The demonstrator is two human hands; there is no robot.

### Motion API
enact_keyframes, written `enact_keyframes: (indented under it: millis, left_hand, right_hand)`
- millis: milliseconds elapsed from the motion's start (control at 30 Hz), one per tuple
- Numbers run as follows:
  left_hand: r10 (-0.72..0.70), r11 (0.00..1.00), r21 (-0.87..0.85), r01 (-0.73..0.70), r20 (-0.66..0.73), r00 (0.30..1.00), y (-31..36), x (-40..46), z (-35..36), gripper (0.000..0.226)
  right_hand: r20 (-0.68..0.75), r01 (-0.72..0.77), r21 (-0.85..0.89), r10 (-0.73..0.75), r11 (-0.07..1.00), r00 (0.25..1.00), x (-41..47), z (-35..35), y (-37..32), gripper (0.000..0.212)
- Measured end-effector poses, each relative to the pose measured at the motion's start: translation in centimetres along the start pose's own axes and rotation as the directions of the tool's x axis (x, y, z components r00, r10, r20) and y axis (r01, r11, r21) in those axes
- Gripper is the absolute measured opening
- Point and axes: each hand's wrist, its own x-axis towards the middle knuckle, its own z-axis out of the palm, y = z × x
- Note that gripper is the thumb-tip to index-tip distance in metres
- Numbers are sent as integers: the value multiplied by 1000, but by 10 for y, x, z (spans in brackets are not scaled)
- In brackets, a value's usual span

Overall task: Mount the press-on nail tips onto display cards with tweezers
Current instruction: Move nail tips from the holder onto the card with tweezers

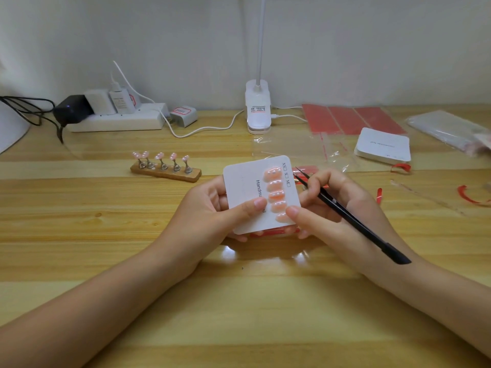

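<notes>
A white display card (pixel 244 192) is held above the wooden table between both hands. Several pink nail tips (pixel 275 195) sit in a column on its right half. My left hand (pixel 212 216) grips the card's left side, thumb on its face. My right hand (pixel 332 208) holds black tweezers (pixel 353 219) between its fingers, points aimed up-left past the card's right edge, while its thumb presses the lowest nail tip. A wooden stand (pixel 166 172) with several pink nail tips on metal holders lies to the left.
A stack of white cards (pixel 382 146), red adhesive sheets (pixel 350 119), clear plastic bags (pixel 449 131) and red peel strips (pixel 467 195) lie at the right. A clip lamp (pixel 257 107), power strip (pixel 117 120) with chargers and cables stand at the back.
</notes>
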Motion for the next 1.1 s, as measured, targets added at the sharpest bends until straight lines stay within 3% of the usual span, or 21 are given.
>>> enact_keyframes:
  millis: [333,700,900,1100]
  left_hand:
    - [-2,1000,-8,2,5,1000,1,1,1,34]
    - [-1,1000,0,1,8,1000,1,1,2,32]
    - [6,1000,23,-6,21,1000,2,0,3,33]
    - [10,1000,18,-11,32,999,1,0,3,30]
  right_hand:
    - [1,14,102,-14,995,1000,0,2,0,28]
    - [-13,11,74,-10,997,1000,-1,1,-1,26]
    - [38,36,-75,-34,996,999,2,-3,3,38]
    - [98,18,-61,-12,998,995,4,-5,4,33]
